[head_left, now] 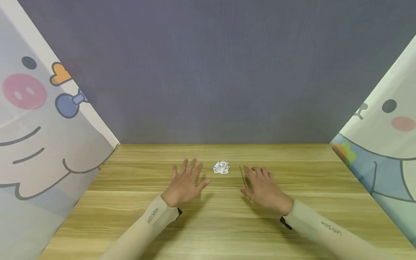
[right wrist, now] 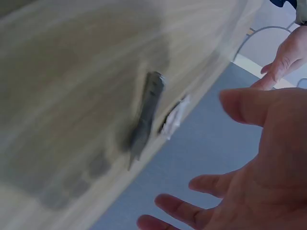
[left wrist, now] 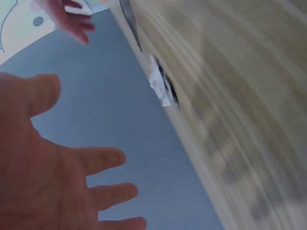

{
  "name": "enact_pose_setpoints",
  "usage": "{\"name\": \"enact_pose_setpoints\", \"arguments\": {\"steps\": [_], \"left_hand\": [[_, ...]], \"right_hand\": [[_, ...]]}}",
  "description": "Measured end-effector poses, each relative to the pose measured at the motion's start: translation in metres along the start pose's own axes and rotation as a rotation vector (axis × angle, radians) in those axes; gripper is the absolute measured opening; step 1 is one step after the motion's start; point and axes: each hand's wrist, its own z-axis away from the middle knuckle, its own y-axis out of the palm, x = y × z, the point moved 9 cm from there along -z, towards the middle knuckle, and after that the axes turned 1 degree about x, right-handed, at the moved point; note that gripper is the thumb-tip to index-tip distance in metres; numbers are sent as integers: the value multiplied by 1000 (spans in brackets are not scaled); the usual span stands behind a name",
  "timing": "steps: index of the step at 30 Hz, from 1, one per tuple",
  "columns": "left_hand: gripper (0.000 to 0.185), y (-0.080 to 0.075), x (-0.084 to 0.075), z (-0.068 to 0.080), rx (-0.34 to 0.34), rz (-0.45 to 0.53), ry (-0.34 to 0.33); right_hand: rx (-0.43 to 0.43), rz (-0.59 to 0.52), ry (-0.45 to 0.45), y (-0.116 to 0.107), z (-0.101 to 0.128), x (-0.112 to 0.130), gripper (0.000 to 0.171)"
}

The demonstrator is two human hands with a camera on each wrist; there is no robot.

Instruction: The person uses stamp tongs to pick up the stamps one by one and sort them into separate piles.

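Note:
A small pile of flat white pieces with grey printing (head_left: 221,167) lies on the wooden table between the two hands. My left hand (head_left: 186,183) is held over the table to the left of the pile, fingers spread, with nothing in it. Over on the other side, my right hand (head_left: 264,187) hovers with its fingers apart and slightly bent, also holding nothing. Below and beside its thumb lie dark metal tweezers (right wrist: 147,112), their points toward the back wall. In the head view the right hand partly covers their rear end.
The wood-grain table (head_left: 208,231) ends at a dark grey back wall (head_left: 208,72). Side panels with cartoon animals stand at the left (head_left: 39,144) and right (head_left: 390,144). Dark bands show at both cuffs.

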Motion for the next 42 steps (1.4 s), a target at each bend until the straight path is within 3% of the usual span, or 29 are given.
{"name": "enact_pose_setpoints", "arguments": {"steps": [11, 18, 25, 28, 35, 42], "left_hand": [[66, 17, 8, -7, 74, 79, 8], [59, 24, 5, -10, 100, 96, 29], [61, 31, 6, -13, 132, 78, 25], [62, 34, 7, -13, 154, 68, 24], [63, 40, 9, -11, 193, 60, 14], [62, 40, 9, -12, 202, 73, 21]], "right_hand": [[106, -20, 62, 27, -1, -6, 69], [89, -57, 36, 30, 0, -2, 59], [89, -95, 79, 30, -3, -6, 59], [41, -99, 88, 19, -4, -9, 57], [-210, -129, 26, -28, -11, -11, 40], [-362, -200, 21, -62, -24, -10, 25]]}}
